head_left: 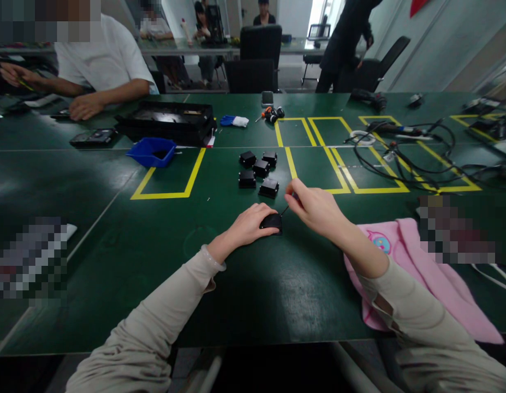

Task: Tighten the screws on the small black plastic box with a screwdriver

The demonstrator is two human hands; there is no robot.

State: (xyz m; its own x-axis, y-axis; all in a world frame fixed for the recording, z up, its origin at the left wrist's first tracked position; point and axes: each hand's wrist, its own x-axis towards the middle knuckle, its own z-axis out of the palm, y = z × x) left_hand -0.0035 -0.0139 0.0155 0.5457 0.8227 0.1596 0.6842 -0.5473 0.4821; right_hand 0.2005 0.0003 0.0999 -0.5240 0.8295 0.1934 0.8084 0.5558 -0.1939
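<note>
My left hand [253, 222] is closed around a small black box-shaped part [271, 221], holding it on the green table. Pinched in the fingers of my right hand [312, 207] is a thin dark screwdriver [284, 210], most of its handle hidden by the fingers. Its shaft slants down to the left, and the tip meets the right side of the held part. Just beyond my hands sits a loose group of several similar black parts [261, 167].
A blue bin [152, 152] and a large black housing [166, 121] stand at the back left. Cables [404, 164] sprawl on the right. By my right forearm lies a pink cloth [416, 262]. A co-worker in a white shirt [105, 54] sits across the table.
</note>
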